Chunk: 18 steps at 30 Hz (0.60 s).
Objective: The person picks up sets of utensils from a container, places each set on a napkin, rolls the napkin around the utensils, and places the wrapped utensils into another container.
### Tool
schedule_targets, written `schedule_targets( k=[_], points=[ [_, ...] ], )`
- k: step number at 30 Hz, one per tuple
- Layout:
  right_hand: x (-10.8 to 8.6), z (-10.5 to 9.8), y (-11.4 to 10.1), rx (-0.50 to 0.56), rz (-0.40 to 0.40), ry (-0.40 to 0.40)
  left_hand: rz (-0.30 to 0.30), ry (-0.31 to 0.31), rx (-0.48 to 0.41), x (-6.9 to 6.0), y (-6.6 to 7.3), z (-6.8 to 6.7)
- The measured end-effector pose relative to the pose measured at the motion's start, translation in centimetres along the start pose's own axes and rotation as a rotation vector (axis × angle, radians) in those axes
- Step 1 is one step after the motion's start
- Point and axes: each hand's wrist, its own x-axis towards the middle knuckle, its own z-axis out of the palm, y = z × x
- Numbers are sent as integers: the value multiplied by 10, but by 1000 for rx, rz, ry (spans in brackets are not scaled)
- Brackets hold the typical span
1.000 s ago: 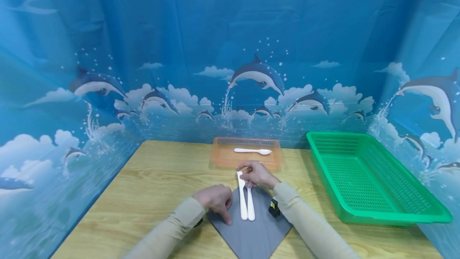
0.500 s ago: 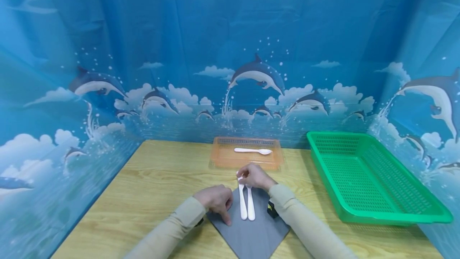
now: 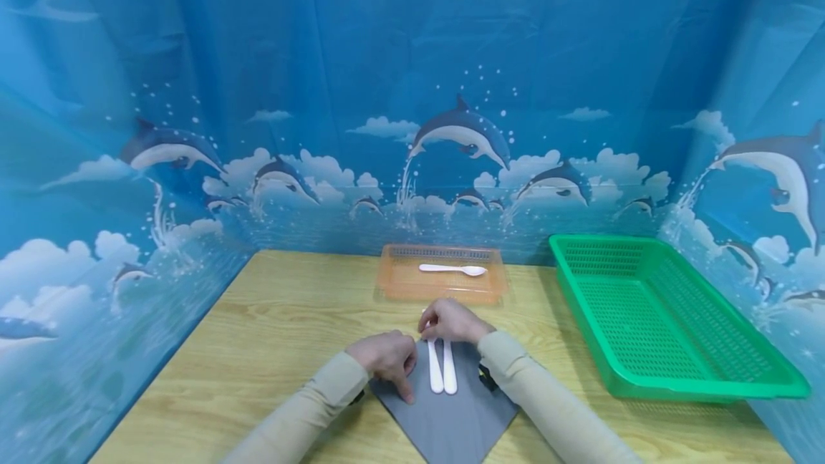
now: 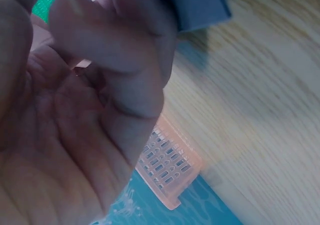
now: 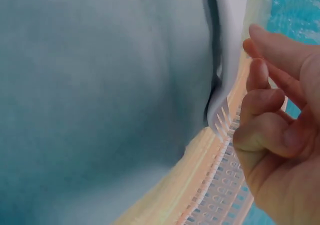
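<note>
A grey napkin (image 3: 451, 428) lies cornerwise on the table. A white knife (image 3: 435, 377) and a white fork (image 3: 450, 377) lie side by side on it. My left hand (image 3: 387, 358) rests on the napkin's left corner, one finger pointing down onto it; in the left wrist view its fingers are bent beside the napkin's edge (image 4: 202, 7). My right hand (image 3: 451, 321) is over the upper ends of the cutlery, hiding them. In the right wrist view, the fork's tines (image 5: 222, 117) show beside the loosely bent fingers (image 5: 265, 97), and nothing is visible between them.
An orange tray (image 3: 393, 279) with a white spoon (image 3: 454, 270) in it stands at the back of the wooden table (image 3: 283, 313). To the right is a large green basket (image 3: 644, 321). A blue dolphin-printed curtain (image 3: 361, 92) surrounds the table.
My right hand has drawn back toward me and slightly left, from the cutlery's far ends, now covering the fork's head. The left hand has stayed in place on the napkin.
</note>
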Motion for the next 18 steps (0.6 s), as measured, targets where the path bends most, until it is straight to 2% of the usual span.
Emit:
schedule_targets(
  k=[4, 10, 15, 18],
  points=[
    [0, 3, -2, -41, 20, -17, -11, -7, -7, 1, 0, 0],
    [1, 3, -3, -6, 88, -19, -14, -8, -13, 0, 0, -1],
    [0, 1, -3, 24, 93, -10, -13, -23, -19, -1, 0, -2],
    [0, -2, -2, 27, 76, 10, -3, -35, -53, -2, -1, -4]
  ],
)
